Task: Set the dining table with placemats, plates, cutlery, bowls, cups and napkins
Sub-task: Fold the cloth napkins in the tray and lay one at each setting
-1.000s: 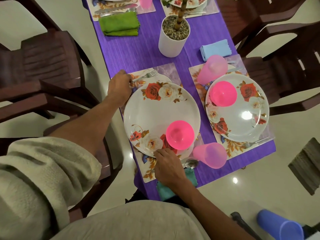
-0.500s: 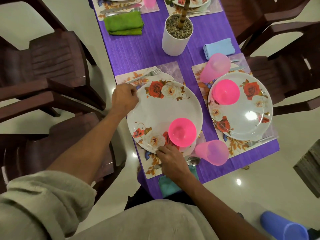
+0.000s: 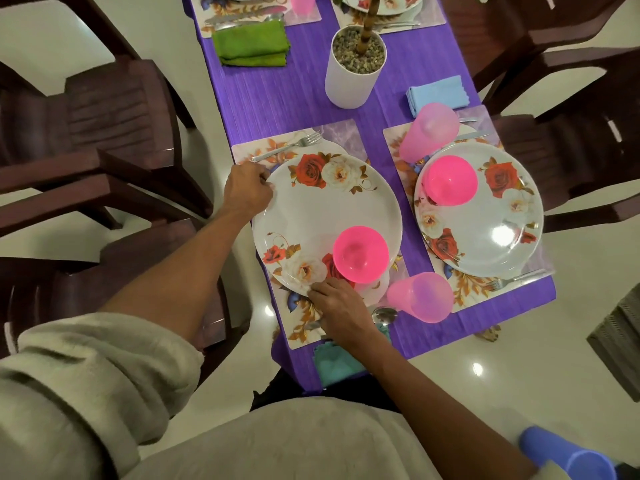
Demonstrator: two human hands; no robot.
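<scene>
A white floral plate (image 3: 325,209) lies on a flowered placemat (image 3: 277,150) at the near left of the purple table (image 3: 277,98). A pink bowl (image 3: 360,254) stands upside down on the plate's near side. My left hand (image 3: 247,188) grips the plate's far-left rim. My right hand (image 3: 341,308) pinches its near rim. A fork (image 3: 287,148) lies beyond the plate. A spoon (image 3: 384,315) and a teal napkin (image 3: 332,362) lie by my right wrist. A pink cup (image 3: 420,296) lies on its side to the right.
To the right sits a second placemat with a floral plate (image 3: 485,233), pink bowl (image 3: 450,180), pink cup (image 3: 429,131), fork (image 3: 512,280) and blue napkin (image 3: 438,95). A white pot (image 3: 353,74) stands mid-table, a green napkin (image 3: 251,45) beyond. Dark chairs (image 3: 104,133) flank the table.
My left hand left the fork's handle and came nearer along the table to take the plate's left rim. My right hand stays on the near rim.
</scene>
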